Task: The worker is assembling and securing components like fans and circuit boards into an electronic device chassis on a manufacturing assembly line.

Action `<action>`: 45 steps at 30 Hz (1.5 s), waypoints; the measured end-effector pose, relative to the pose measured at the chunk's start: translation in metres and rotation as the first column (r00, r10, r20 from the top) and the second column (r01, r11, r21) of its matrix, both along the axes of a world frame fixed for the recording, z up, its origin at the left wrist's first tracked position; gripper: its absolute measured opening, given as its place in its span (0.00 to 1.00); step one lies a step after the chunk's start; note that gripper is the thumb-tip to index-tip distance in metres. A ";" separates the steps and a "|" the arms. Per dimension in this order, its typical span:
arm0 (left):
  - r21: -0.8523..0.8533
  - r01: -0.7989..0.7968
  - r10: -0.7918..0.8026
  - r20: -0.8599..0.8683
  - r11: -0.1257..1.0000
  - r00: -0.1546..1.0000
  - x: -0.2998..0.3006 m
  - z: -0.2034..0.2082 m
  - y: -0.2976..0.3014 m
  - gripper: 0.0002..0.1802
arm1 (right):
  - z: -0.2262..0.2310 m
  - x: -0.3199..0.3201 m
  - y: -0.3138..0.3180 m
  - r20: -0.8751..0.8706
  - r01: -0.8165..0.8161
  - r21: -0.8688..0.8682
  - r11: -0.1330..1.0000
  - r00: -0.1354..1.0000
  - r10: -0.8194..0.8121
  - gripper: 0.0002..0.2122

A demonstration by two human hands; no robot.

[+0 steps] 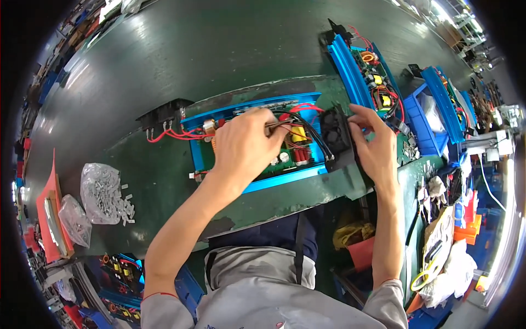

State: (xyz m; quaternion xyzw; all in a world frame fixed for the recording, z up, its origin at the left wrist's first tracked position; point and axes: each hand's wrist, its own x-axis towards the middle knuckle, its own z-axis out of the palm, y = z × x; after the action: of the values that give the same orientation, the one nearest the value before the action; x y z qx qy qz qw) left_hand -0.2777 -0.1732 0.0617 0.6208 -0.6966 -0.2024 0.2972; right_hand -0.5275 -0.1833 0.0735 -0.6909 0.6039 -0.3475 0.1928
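A blue metal housing with a green circuit board inside lies across the bench in front of me. My left hand is over its middle, fingers closed on a bundle of thin wires. Underneath, that hand hides part of the board. At the housing's right end stands a black end panel with a fan, joined to it by black and red wires. My right hand grips the panel's outer edge between thumb and fingers. A second black end panel lies off the left end, attached by red wires.
Another blue housing with a board lies at the back right, beside a blue bin holding clear plastic. On the left are a plastic bag of small grey pieces and a red folder. The bench's front edge runs close to my body.
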 end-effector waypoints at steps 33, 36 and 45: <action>-0.067 -0.336 0.338 0.345 0.939 0.876 0.299 -0.029 0.146 0.07 | -0.071 -0.031 0.084 -0.400 0.368 -0.177 0.913 0.821 -0.408 0.22; -0.034 -0.469 0.464 0.223 0.883 0.858 0.279 -0.030 0.140 0.07 | -0.055 -0.029 0.091 -0.319 0.406 -0.088 0.910 0.854 -0.412 0.25; 0.214 0.095 -0.002 -0.398 0.972 0.917 0.105 0.021 0.075 0.07 | -0.079 0.003 0.239 0.609 0.063 0.663 0.746 0.534 -0.586 0.24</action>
State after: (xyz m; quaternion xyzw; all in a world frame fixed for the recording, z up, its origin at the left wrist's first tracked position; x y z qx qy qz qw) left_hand -0.1730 -0.0983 0.0830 0.5797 -0.6097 -0.4097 0.3527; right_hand -0.5243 0.0555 -0.0052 -0.2401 0.6520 -0.4495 0.5615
